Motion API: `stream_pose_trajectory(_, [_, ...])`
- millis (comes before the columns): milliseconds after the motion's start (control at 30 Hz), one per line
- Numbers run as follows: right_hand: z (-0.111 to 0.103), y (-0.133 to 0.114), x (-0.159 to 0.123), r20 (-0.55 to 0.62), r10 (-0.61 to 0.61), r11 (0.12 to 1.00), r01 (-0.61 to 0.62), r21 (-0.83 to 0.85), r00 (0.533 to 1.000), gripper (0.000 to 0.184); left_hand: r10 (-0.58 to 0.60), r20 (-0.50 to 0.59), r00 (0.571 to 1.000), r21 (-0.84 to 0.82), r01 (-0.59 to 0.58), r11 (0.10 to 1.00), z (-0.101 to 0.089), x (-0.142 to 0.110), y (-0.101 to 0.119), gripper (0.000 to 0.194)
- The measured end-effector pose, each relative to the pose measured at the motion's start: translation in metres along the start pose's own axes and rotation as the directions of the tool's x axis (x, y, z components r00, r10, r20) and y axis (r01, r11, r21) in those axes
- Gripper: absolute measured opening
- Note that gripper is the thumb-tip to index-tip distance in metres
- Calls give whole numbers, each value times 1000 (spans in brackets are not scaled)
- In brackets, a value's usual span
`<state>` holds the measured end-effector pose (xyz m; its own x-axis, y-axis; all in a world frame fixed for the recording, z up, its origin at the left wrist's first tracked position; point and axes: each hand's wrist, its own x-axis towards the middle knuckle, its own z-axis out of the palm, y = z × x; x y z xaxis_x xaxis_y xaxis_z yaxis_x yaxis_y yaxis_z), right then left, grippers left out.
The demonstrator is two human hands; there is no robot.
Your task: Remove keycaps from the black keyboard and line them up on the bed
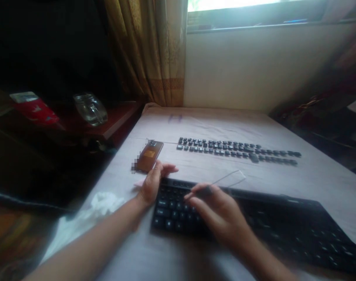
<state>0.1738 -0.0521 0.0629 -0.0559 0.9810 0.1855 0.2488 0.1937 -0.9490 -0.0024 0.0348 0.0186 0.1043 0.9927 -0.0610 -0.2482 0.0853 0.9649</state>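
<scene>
A black keyboard (271, 218) lies across the table, with keys on its left part and a darker stretch in the middle where keycaps seem to be off. My left hand (154, 181) is at the keyboard's top left corner, fingers stretched out and holding nothing. Over the left keys, my right hand (217, 207) is closed around a wire keycap puller (238, 171), whose thin wire loop points away behind the hand. Its other end is hidden by my fingers. Beyond the keyboard, several loose black keycaps (227, 146) lie in long rows.
A brown phone (150, 157) lies face down beyond my left hand. White crumpled cloth or tissue (104, 205) is at the table's left edge. On a dark side table (116, 121) stand a glass jar (90, 109) and a red packet (34, 109).
</scene>
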Motion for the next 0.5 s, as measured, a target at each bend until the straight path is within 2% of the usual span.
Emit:
stream_pose_trajectory(100, [20,1,4,26,-32,995,34,-90,999,11,-38,4,999,-48,38,998,-2,1,2,69])
stream_pose_trajectory(200, [31,7,6,37,-75,975,81,-206,997,11,-69,0,998,-108,68,992,-4,1,3,68])
stream_pose_trajectory(500, [36,17,6,88,-193,905,211,-369,977,10,-121,38,992,-175,126,976,-5,1,6,64])
